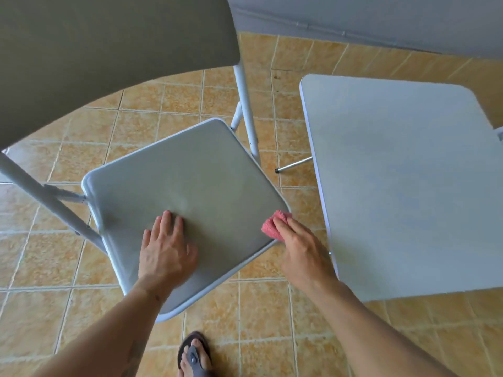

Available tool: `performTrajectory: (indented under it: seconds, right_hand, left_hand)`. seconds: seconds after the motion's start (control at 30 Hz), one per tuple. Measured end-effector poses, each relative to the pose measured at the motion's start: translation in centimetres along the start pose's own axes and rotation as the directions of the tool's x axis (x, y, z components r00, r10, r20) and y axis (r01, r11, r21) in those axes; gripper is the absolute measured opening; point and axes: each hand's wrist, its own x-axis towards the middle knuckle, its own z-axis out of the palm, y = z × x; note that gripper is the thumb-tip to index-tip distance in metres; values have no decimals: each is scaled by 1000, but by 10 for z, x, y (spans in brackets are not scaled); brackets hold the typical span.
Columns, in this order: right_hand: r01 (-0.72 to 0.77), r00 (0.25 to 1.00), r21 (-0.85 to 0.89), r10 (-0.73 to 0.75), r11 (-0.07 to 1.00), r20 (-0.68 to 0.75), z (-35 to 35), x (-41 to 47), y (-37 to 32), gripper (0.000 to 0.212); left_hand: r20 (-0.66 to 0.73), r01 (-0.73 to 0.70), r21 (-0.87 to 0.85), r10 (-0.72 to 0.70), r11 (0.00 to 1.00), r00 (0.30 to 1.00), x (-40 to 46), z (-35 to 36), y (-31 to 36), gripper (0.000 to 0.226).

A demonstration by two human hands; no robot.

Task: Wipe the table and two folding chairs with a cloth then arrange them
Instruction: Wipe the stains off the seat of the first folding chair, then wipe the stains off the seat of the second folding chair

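Observation:
A grey folding chair stands unfolded in front of me, its seat (190, 186) in the middle of the view and its backrest (109, 50) filling the upper left. My left hand (166, 251) lies flat on the near part of the seat, fingers spread, holding nothing. My right hand (299, 248) presses a bunched pink cloth (273, 224) against the seat's right corner edge. The white folding table (408, 186) stands to the right of the chair, close to my right arm. Only one chair is fully in view.
The floor is orange-tan tile (217, 99). A grey wall (381, 17) runs along the back. A thin metal table leg (294, 164) sticks out between chair and table. My sandalled foot (194, 355) is below the seat's front edge. A white frame bit (500, 131) shows at the far right.

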Motion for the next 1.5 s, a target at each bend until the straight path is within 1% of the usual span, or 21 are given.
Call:
performTrajectory:
  seconds: [0.07, 0.1, 0.23, 0.4, 0.53, 0.7, 0.9, 1.03, 1.13, 1.37, 1.5]
  right_hand:
    - [20, 999, 34, -19, 999, -34, -30, -25, 15, 74]
    - [27, 998, 42, -25, 999, -55, -46, -37, 25, 73]
    - [22, 991, 60, -14, 998, -130, -107, -88, 87, 68]
    - [-48, 974, 95, 68, 994, -217, -178, -159, 184, 62]
    - [-95, 964, 120, 122, 988, -236, -227, -216, 266, 64]
    - [-119, 949, 173, 163, 978, -268, -278, -271, 357, 73]
    - [-225, 895, 212, 288, 951, -342, -322, -308, 456, 67]
    - [-274, 885, 213, 333, 938, -327, -341, -309, 511, 67]
    - [-298, 877, 223, 359, 928, -320, -352, -287, 551, 69]
    - [-327, 879, 244, 389, 913, -275, -362, -189, 641, 65]
    - [-351, 877, 270, 416, 896, -242, -366, -138, 678, 66]
  left_hand:
    - [5, 24, -41, -24, 999, 1000, -9, -22, 36, 79]
    - [0, 13, -70, -13, 997, 1000, -14, -32, 58, 79]
    - [-19, -97, -174, 95, 980, 995, -43, -73, 166, 77]
    - [-37, -251, -198, 248, 948, 968, -96, -99, 314, 67]
    - [-20, -359, -148, 360, 922, 933, -138, -94, 436, 57]
    - [6, -404, -155, 410, 901, 912, -176, -77, 568, 55]
    - [42, -498, -153, 509, 853, 860, -189, -54, 703, 56]
    - [102, -558, -138, 572, 818, 814, -177, -38, 768, 60]
    - [153, -586, -122, 599, 801, 786, -154, -24, 809, 63]
    - [229, -551, -147, 570, 821, 789, -52, 30, 891, 63]
    - [285, -561, -107, 566, 821, 774, 0, 52, 921, 64]
